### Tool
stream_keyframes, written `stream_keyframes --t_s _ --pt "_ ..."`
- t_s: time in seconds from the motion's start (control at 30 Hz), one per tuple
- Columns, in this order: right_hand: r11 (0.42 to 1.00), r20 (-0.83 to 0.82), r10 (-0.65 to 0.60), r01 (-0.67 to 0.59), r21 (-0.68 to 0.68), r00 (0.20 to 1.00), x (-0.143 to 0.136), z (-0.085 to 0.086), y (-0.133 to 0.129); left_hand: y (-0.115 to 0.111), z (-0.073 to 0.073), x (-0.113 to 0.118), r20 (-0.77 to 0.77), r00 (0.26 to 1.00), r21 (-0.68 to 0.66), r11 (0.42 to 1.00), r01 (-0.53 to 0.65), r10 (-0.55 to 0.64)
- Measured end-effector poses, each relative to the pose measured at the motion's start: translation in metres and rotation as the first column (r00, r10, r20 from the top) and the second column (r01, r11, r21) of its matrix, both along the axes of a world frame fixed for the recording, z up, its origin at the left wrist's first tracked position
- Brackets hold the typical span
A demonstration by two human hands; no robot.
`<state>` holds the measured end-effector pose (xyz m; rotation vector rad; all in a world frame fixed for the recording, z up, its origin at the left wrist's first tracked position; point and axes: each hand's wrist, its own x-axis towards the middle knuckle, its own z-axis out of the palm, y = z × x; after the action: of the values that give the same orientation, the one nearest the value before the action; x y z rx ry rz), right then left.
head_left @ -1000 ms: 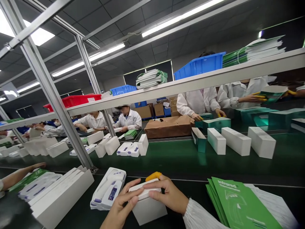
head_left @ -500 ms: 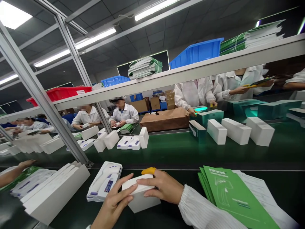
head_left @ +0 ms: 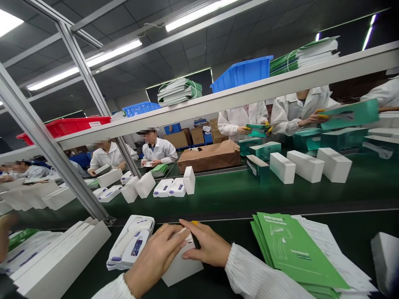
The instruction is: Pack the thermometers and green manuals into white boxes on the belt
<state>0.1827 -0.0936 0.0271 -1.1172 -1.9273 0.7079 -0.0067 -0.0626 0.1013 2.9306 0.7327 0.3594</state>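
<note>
A white box (head_left: 183, 268) stands upright on the dark green bench in front of me. My left hand (head_left: 158, 253) is curled over its left side and upper end, fingers pressed together. From the right, my right hand (head_left: 209, 245) grips the same box near its top, a yellow finger cover partly showing. The box's upper end is largely hidden under the fingers. Just left of my hands lies a white tray (head_left: 132, 243) holding thermometer parts with purple details. Green leaflets (head_left: 293, 245) marked "Infrared Thermometer" lie to the right, with white printed sheets (head_left: 335, 245) beside them.
White boxes (head_left: 62, 261) stand in a row at left. A metal post (head_left: 54, 145) rises behind them. The green conveyor (head_left: 218, 191) runs across, carrying white boxes (head_left: 282, 167) and filled trays (head_left: 163, 188). A white box (head_left: 386, 259) sits at far right. Co-workers (head_left: 158, 147) sit opposite.
My left hand has moved up and over the box top, and both hands have closed in around its upper end. The view has shifted slightly right. Opposite, a co-worker has raised a teal box.
</note>
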Motion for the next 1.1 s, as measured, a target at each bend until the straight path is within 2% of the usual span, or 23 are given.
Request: stream_keyframes --t_s 0.13,0.23,0.33,0.5,0.6,0.67,0.77,0.87,0.93,0.97,1.03,1.1 --pt "1.000 -0.045 0.018 -0.018 0.007 0.999 0.002 -0.003 0.002 0.000 -0.002 -0.008 0.001 1.000 -0.065 0.998 0.000 0.000" --pt "1.000 -0.065 0.016 -0.015 0.008 0.998 0.002 -0.007 0.004 0.000 -0.001 -0.015 -0.077 0.996 -0.112 0.993 -0.045 0.037" --pt "1.000 -0.072 0.018 -0.018 0.001 0.997 0.001 -0.009 0.006 -0.001 -0.002 -0.022 -0.133 0.989 -0.083 0.994 -0.075 0.064" --pt "0.999 -0.103 0.026 -0.023 0.029 0.994 0.000 -0.010 0.004 -0.004 -0.006 -0.029 -0.197 0.976 0.049 0.995 -0.081 0.089" --pt "0.999 -0.009 -0.033 0.033 0.018 0.999 -0.003 -0.003 -0.002 -0.005 -0.002 -0.027 -0.220 0.971 0.044 0.995 -0.091 0.098" --pt "0.990 0.129 -0.141 0.138 0.034 0.981 -0.007 0.009 -0.010 -0.004 0.006 -0.021 -0.235 0.970 0.016 0.998 -0.064 0.066" --pt "0.952 0.349 -0.306 0.279 0.127 0.886 -0.008 0.042 -0.022 0.002 0.021 -0.002 -0.193 0.980 0.004 0.999 0.045 -0.044" --pt "0.918 0.524 -0.386 0.371 0.139 0.759 0.009 0.082 -0.026 0.017 0.025 0.028 0.017 0.996 0.107 0.991 0.082 -0.085" --pt "0.891 0.579 -0.409 0.447 0.084 0.705 0.035 0.104 -0.021 0.033 0.017 0.051 0.233 0.972 0.214 0.977 -0.011 -0.040" --pt "0.870 0.589 -0.423 0.490 0.051 0.688 0.053 0.112 -0.017 0.042 0.010 0.061 0.320 0.947 0.212 0.974 -0.079 0.007" --pt "0.815 0.600 -0.465 0.580 0.002 0.651 0.096 0.121 -0.004 0.061 -0.009 0.076 0.383 0.911 0.088 0.976 -0.197 0.149" --pt "0.725 0.599 -0.536 0.688 -0.034 0.594 0.142 0.121 0.011 0.080 -0.032 0.084 0.332 0.893 -0.081 0.953 -0.293 0.303"
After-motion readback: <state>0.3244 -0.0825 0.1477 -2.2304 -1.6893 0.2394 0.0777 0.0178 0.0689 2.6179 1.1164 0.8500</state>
